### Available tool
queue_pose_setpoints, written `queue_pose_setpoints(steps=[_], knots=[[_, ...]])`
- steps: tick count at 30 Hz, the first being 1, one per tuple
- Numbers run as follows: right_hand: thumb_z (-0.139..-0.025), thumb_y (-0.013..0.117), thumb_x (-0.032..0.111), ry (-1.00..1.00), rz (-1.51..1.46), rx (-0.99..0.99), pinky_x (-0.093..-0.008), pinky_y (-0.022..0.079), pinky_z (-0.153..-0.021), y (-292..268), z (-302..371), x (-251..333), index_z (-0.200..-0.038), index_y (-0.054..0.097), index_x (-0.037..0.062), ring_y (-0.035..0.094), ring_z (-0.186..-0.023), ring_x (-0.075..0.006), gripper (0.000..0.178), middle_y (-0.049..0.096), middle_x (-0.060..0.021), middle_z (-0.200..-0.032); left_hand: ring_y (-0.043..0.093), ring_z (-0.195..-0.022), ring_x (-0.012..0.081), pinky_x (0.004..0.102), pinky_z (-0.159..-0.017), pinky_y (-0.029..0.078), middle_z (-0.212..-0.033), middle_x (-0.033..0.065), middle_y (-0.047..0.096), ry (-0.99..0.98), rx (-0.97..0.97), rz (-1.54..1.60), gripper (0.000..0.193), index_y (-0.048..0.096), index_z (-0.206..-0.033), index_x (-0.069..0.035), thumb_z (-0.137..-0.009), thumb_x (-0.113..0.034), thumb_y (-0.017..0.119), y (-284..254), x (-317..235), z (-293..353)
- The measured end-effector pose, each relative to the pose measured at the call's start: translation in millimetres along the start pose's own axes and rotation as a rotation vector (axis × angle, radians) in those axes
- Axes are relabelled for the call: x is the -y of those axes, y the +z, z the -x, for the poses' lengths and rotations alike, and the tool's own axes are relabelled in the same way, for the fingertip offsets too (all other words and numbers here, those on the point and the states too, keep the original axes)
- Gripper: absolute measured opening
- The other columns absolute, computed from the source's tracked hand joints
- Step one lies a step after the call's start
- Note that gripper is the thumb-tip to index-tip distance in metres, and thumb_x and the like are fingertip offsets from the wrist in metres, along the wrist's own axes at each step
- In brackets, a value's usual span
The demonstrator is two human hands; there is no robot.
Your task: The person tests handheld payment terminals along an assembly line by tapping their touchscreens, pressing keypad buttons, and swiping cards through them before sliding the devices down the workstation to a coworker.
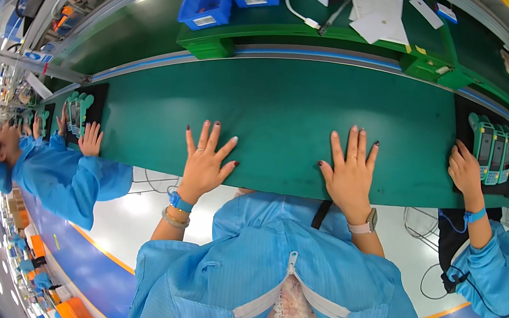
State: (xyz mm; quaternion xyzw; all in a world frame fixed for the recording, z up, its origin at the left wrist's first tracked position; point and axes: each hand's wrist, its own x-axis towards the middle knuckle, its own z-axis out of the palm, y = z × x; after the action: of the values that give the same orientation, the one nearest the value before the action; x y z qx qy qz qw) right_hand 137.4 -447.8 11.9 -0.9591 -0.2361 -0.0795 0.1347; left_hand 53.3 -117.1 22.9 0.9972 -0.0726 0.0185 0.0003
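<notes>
Both my hands lie flat, palms down, on the green tabletop [275, 103] near its front edge. My left hand [204, 164] has its fingers spread and holds nothing; a blue strap and bracelets circle that wrist. To the right, my right hand [350, 179] also rests with fingers apart, nothing under or between them that I can see. A watch [368, 223] with a pale band is on the right wrist. The stretch of mat between the two hands bears no object.
Blue bins [206, 0] with small parts, a white cable [298, 13] and papers [379, 14] sit on the raised green shelf [348, 47]. Green handheld devices [496, 151] stand on a black mat at right by a co-worker's hand [465, 169]; another co-worker [65, 165] sits left with similar devices [77, 111].
</notes>
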Motion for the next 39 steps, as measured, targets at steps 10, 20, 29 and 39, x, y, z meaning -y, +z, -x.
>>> queue_pose_setpoints(steps=[10,20,29,39], knots=[[-0.087,0.066,0.043,0.018,-0.01,0.0,-0.0652,0.018,-0.115,0,-3,-2,-0.145,0.049,0.014,0.031,-0.142,-0.0421,0.067,0.035,-0.0264,-0.152,0.017,-0.15,0.0415,0.0668,-0.114,0.007,-0.16,0.0237,0.024,-0.544,-0.281,-0.116,0.062,0.045,-0.147,-0.013,-0.09,-0.032,0.063,30,36,25],[-0.087,0.066,0.042,0.0,0.032,-0.008,-0.069,0.021,-0.111,2,-3,1,-0.142,0.049,0.0084,0.032,-0.139,-0.047,0.066,0.034,-0.0301,-0.149,0.039,-0.135,0.0478,0.0546,-0.109,0.033,-0.147,0.035,0.037,-1.019,-0.322,-0.147,0.08,0.037,-0.151,-0.007,-0.09,-0.051,0.065,52,173,103],[-0.091,0.061,0.042,0.014,0.072,0.094,-0.0687,0.017,-0.113,0,-3,5,-0.146,0.045,0.0086,0.026,-0.143,-0.049,0.067,0.027,-0.0319,-0.154,0.043,-0.129,0.054,0.0537,-0.107,0.038,-0.147,0.0341,0.037,-0.912,-0.279,-0.022,0.067,0.038,-0.152,-0.034,-0.091,-0.046,0.065,27,123,89],[-0.092,0.058,0.044,0.016,0.091,0.09,-0.0678,0.016,-0.114,0,-2,5,-0.146,0.045,0.0085,0.026,-0.143,-0.048,0.066,0.028,-0.0318,-0.154,0.057,-0.121,0.0449,0.0476,-0.096,0.051,-0.13,0.0222,0.06,-0.751,-0.175,-0.265,0.049,0.055,-0.138,-0.015,-0.094,-0.037,0.065,26,131,115]])
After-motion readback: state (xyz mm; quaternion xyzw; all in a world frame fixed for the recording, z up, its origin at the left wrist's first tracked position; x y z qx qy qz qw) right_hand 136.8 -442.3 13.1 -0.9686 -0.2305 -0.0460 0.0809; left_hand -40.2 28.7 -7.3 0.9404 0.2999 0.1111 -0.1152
